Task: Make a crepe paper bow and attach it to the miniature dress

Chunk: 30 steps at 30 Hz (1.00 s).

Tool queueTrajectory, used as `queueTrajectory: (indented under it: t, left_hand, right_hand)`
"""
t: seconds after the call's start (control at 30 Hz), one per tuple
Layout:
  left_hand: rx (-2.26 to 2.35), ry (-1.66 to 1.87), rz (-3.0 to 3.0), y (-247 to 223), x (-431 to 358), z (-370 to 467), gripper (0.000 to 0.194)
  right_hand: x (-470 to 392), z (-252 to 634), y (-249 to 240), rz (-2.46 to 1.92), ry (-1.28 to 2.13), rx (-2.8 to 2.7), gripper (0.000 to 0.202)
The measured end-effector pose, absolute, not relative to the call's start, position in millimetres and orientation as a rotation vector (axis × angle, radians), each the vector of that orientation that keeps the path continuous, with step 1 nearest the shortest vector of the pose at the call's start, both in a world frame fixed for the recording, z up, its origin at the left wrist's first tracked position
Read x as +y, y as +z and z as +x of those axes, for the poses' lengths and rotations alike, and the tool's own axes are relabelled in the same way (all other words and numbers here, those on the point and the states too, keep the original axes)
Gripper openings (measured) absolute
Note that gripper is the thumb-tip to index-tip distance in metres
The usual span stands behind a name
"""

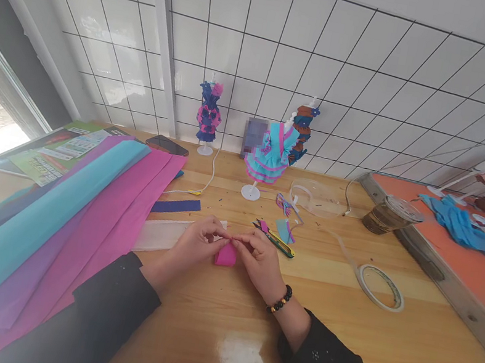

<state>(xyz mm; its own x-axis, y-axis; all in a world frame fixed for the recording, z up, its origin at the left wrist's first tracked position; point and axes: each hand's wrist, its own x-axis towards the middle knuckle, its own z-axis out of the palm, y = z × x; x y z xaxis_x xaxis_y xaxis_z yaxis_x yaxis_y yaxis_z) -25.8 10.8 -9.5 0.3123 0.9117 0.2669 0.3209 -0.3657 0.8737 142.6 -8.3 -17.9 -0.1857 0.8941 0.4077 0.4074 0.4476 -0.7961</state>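
A small bright pink piece hangs between my two hands, just above the wooden table. My left hand pinches its upper edge from the left with thumb and forefinger. From the right, my right hand, with a beaded bracelet at the wrist, pinches the same edge. The fingertips of both hands nearly meet. Beyond my right hand lie green-and-yellow snips and a small light blue scrap. A white strip lies flat beside my left hand, with a dark blue strip behind it.
Large pink and light blue sheets cover the left side. Miniature dresses on stands line the tiled wall. At right are a tape roll, a cup and an orange surface with blue material.
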Motion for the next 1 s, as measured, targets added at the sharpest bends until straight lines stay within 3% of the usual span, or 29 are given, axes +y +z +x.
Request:
queueTrajectory:
  t: [0.53,0.83,1.0]
  left_hand:
    - [0.957,0.917,1.548,-5.0,5.9,-22.8,0.017]
    - [0.974,0.89,1.51,-14.1,8.5,-23.8,0.041]
    - [0.995,0.862,1.532,-11.6,9.1,-24.3,0.047]
  right_hand:
    - [-7.5,140.1,-14.0,-1.164,0.874,-1.631,0.018]
    - [-4.3,137.9,-16.7,-1.079,1.158,-1.465,0.025]
    - [-3.2,138.3,-21.3,-1.137,1.121,-1.485,0.02]
